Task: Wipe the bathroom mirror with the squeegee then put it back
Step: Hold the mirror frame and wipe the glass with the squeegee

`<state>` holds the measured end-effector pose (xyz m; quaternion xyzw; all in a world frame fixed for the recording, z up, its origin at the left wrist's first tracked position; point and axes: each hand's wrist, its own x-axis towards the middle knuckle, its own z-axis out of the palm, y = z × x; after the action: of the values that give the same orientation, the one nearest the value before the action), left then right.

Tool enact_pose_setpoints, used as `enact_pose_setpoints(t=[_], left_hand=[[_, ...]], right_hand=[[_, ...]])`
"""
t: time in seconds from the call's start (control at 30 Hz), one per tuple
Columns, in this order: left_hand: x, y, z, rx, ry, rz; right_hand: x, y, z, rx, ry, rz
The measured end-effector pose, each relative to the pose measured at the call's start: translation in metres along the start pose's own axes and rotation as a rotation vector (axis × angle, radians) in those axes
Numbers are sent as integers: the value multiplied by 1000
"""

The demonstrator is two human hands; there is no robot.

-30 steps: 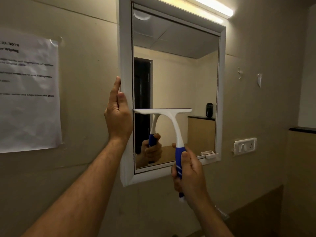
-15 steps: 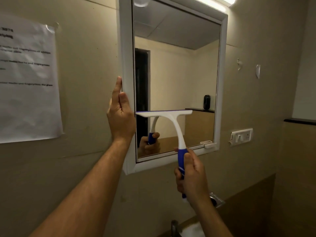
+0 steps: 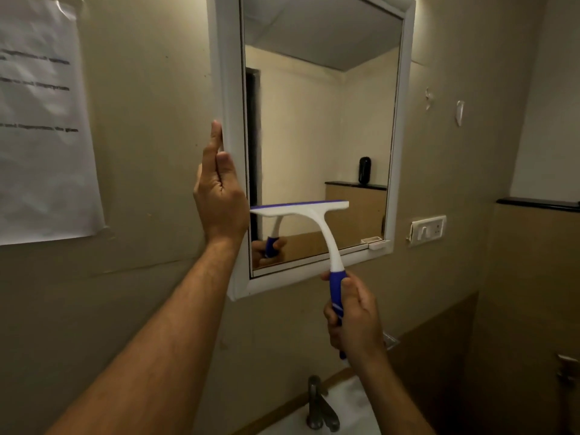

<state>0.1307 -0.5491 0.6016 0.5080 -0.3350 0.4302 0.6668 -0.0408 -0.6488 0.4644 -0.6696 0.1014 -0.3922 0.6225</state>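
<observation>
A white-framed mirror (image 3: 317, 127) hangs on the beige wall. My left hand (image 3: 219, 196) lies flat with straight fingers against the left side of its frame. My right hand (image 3: 354, 318) grips the blue handle of a white squeegee (image 3: 314, 215). The squeegee's blade, edged in blue, lies level across the lower left part of the glass. Its reflection shows just behind it.
A printed paper sheet (image 3: 40, 127) is taped to the wall on the left. A switch plate (image 3: 428, 229) sits right of the mirror, with wall hooks (image 3: 459, 113) above it. A metal tap (image 3: 318, 406) and white basin (image 3: 339, 412) are below.
The squeegee blade has slid down the glass, and my right hand has dropped below the mirror frame. The view has tilted down, showing the tap. My left hand stays on the frame.
</observation>
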Motion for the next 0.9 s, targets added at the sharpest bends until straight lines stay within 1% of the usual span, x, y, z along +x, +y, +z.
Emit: enact_pose_setpoints(t=[0.13,0.3,0.43,0.57,0.77,0.9], left_hand=[[0,2,1,5,17,14],[0,1,0,80,33,32],[-2,2,1,91,24,48],[-1,-1,1,136,10,61],[-2,6,0,191,24,49],[-4,12,1,191,31,41]], right_hand=[[-9,10,0,9,-20,48],[-32,33,-2,3,-28,122],[-18,19,-11,4,-51,76],[2,13,-18,-80,-90,5],[-16,37,-24,-116,-139,79],[-20,38,-29,-115,-144,93]])
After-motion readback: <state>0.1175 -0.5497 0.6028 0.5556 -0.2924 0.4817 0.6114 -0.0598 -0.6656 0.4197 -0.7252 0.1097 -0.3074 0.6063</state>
